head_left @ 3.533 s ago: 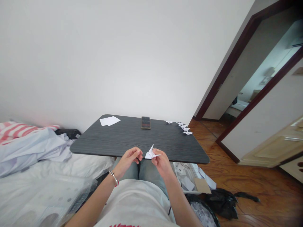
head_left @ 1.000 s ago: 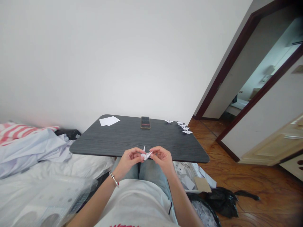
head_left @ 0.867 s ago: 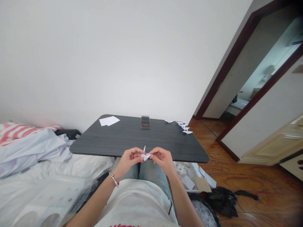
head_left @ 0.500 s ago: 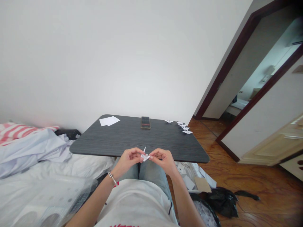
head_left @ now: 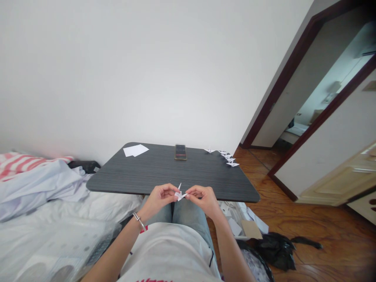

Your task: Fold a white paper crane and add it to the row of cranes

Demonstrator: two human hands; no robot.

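one small folded paper bird (head_left: 180, 196), white, held at the near edge of the counter (head_left: 158, 170), between left hand (head_left: 162, 197) and right hand (head_left: 202, 198). one thin spike of it pointing up and away from the body. contact with the counter edge: cannot tell.

left: thumb and forefinger pinched together on the bird's near-left part, other fingers curled in. right: thumb and forefinger closed on the tip at the other side, remaining fingers loosely bent. silvery bracelet (head_left: 139, 221) on the left wrist.

counter dark, streaked, round-cornered, just by a white wall (head_left: 176, 70). far left corner: flat white sheets (head_left: 136, 150), overlapping. far edge, middle: dark device (head_left: 180, 152), lying flat, screen blurred. far right: close row of folded birds (head_left: 233, 165) along the side; another bird (head_left: 209, 150) a little apart, to the left of the row. exact count of the row: too small to tell.

below: jeans (head_left: 188, 211), white shirt (head_left: 170, 250). to the left, white bedding (head_left: 102, 205), red-and-white striped cloth (head_left: 35, 162). to the right, on wooden floor (head_left: 317, 223), black plastic bag (head_left: 276, 250); beyond, dark door frame (head_left: 283, 82).
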